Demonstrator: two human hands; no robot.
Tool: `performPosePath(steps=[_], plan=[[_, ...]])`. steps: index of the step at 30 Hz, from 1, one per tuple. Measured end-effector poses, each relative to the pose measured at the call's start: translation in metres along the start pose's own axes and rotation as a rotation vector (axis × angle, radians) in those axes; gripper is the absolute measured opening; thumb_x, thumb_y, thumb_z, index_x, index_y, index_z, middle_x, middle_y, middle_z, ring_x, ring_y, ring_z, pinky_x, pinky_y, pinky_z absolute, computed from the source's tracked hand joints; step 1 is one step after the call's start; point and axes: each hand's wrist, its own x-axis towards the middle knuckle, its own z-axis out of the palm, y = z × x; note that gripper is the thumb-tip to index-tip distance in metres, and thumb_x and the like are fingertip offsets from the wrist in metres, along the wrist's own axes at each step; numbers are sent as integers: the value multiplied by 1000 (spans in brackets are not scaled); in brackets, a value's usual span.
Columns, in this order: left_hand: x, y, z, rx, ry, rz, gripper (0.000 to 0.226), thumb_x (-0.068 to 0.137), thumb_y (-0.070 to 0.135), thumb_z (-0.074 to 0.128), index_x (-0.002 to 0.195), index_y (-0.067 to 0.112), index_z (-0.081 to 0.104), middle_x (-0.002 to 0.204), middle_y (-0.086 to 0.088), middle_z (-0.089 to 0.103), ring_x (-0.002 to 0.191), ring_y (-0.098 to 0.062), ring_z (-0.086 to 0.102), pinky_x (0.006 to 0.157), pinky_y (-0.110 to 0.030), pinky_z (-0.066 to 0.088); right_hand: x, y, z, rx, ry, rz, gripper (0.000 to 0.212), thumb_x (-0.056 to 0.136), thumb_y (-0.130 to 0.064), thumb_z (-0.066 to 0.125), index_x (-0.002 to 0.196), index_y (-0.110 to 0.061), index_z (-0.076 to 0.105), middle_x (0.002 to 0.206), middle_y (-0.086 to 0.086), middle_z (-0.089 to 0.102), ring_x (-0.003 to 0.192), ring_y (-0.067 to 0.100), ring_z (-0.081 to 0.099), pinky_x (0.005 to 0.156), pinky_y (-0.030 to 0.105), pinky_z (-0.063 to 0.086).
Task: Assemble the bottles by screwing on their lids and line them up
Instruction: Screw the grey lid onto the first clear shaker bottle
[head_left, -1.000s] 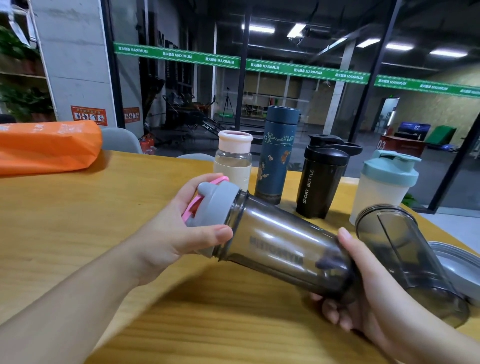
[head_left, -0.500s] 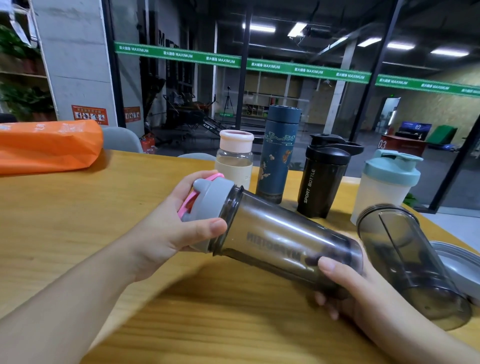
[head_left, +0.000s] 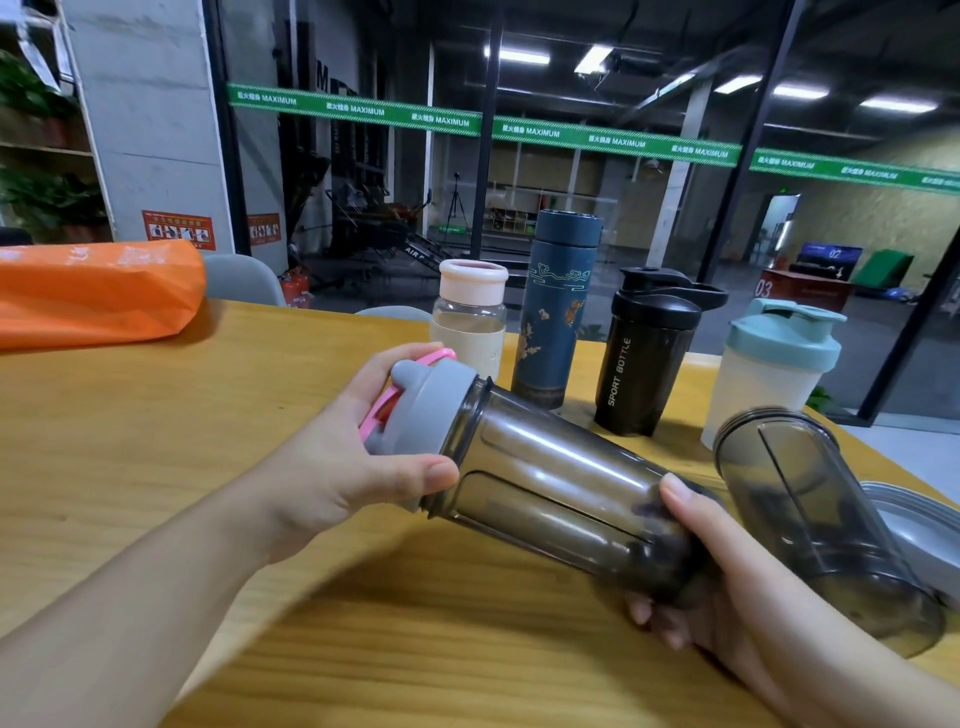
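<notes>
A smoky grey shaker bottle (head_left: 550, 480) lies tilted above the wooden table (head_left: 156, 441), mouth to the upper left. My left hand (head_left: 337, 457) grips its grey lid (head_left: 426, 415), which has a pink loop. My right hand (head_left: 727, 582) holds the bottle's base from below. A second smoky bottle (head_left: 810, 509) without a lid lies on its side at the right, next to a grey lid (head_left: 914, 525). At the back stands a row: a clear bottle with a pink cap (head_left: 470, 317), a dark blue flask (head_left: 558, 306), a black sport bottle (head_left: 647, 353) and a white shaker with a teal lid (head_left: 769, 369).
An orange bag (head_left: 93, 296) lies at the table's far left. Grey chair backs (head_left: 241, 278) stand behind the far edge. A glass wall rises behind the row of bottles. The table's right edge runs close behind the lidless bottle.
The held bottle has turned about its axis: the lettering that faced me is out of sight. My right thumb has shifted on the base. The lid stays in my left hand.
</notes>
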Motion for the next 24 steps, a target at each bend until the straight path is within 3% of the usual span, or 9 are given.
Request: performPosePath(steps=[2,4,5,7,10,14,17,19,24], plan=[[1,-2,1,-20,11,-30,98,28,54,92,118,55,53,121,0,61,96,-31,67,68,-40,56,4,-4,3,151,64,-6,93,33,-59,85,103,-7,55,66,17,64,45,18,60,39,21,44],[3,-7,1,-49,42,-58,90,32,47,91,115,54,55,117,3,63,89,-26,70,66,-40,57,8,-1,-4,57,149,-46,121,22,-61,87,131,-33,41,88,11,70,64,29,68,52,33,53],[3,-9,1,-70,62,-66,84,37,42,88,114,52,56,116,4,64,87,-23,70,66,-42,57,8,-1,-3,-62,183,-74,117,29,-59,87,131,-51,30,97,3,69,74,28,70,65,33,56],[4,-11,0,-113,93,-80,74,44,40,80,114,49,57,114,7,65,84,-19,70,64,-43,57,7,-3,-4,-273,252,-174,94,60,-46,83,122,-68,15,112,-18,56,92,14,68,78,16,51],[4,-13,-3,-135,105,-97,73,45,41,80,114,46,58,113,9,66,81,-18,70,61,-40,56,7,-5,-7,-305,286,-226,87,74,-24,76,126,-62,19,112,-37,45,91,0,66,72,4,48],[3,-16,-6,-139,100,-105,95,29,52,92,117,44,58,113,7,66,79,-20,70,59,-40,56,8,-6,-6,-353,238,-249,88,56,-37,76,129,-54,29,118,-10,58,86,9,70,73,23,56],[3,-16,-9,-135,87,-80,96,25,55,92,115,46,58,111,6,66,79,-20,70,59,-41,56,9,-6,-9,-318,238,-245,84,57,-40,76,132,-42,37,100,1,65,69,18,71,63,28,56],[2,-15,-9,-117,75,-59,96,25,56,92,114,49,58,111,6,66,82,-20,70,63,-44,57,10,-5,-9,-310,226,-208,79,59,-54,78,128,-33,45,82,2,68,57,18,66,57,25,53],[1,-13,-6,-90,57,-30,97,25,56,91,116,52,56,114,5,64,88,-19,67,69,-43,56,13,0,-10,-256,238,-109,97,29,-91,62,104,-29,58,70,13,69,56,28,58,53,32,46]])
